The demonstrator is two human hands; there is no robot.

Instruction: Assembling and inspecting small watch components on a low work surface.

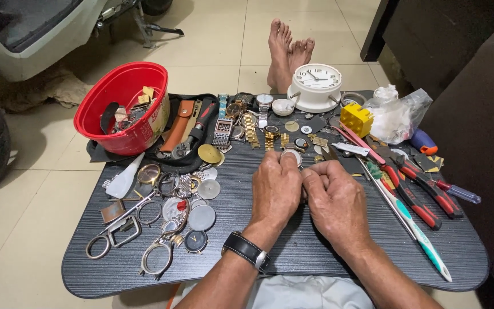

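- Two hands meet above the dark wood-grain table (pixel 315 252).
- Left hand (pixel 275 191) pinches a round silver watch case (pixel 293 155) at its fingertips.
- Right hand (pixel 335 200) is curled shut beside it; its contents cannot be told.
- Case: smooth, metallic, circular, near the table's middle.
- Red plastic bowl (pixel 122 109) sits far left.
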